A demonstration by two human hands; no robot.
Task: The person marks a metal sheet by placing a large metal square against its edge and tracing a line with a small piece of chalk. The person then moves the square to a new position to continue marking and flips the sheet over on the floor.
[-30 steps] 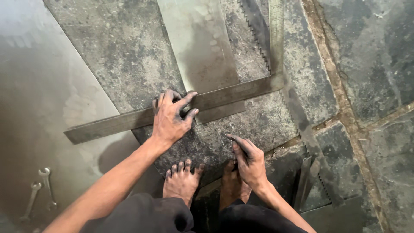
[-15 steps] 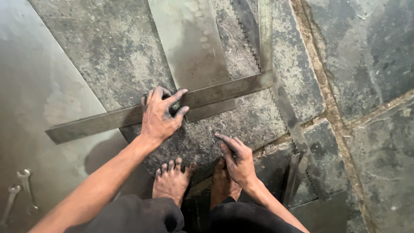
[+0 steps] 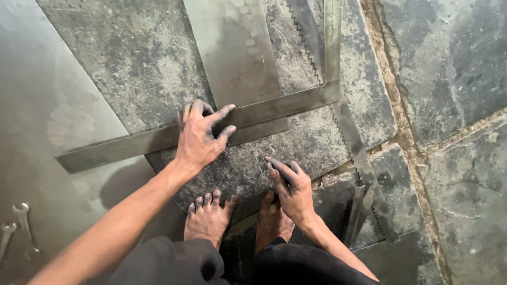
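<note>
Far left, two open-ended spanners (image 3: 16, 229) are seen lying on a large steel sheet (image 3: 37, 105) that covers the left of the floor. Neither is touched.

A steel framing square (image 3: 132, 143) is laid flat across the scene: the long blade runs from the sheet's edge up and right to a corner, and the second leg (image 3: 332, 37) goes up out of frame. The blade rests partly on the big sheet, partly on a narrower sheet strip (image 3: 237, 58), with stone floor (image 3: 449, 63) below.

The left hand (image 3: 199, 138) is pressed flat on the blade about mid-length, fingers (image 3: 224, 112) spread apart, palm down. Nothing is clamped; the blade is pinned by weight only.

The right hand (image 3: 293, 190) is planted on the stone slab just below, fingers loosely splayed, index extended. Whether anything small is held under it cannot be told.

Bare feet (image 3: 208, 219) are set between the arms. A toothed saw blade (image 3: 343, 132) runs under the square's corner, down to the right.

Handling, as judged:
- Stiff, thin, moderately heavy; no flex expected.
- Smooth steel on smooth sheet: likely to slide or pivot unless pressed.
- Lies flush, so an edge lift at the blade end or corner is needed.
- Best taken near the corner for balance; edges and the nearby saw teeth are to be avoided.
</note>
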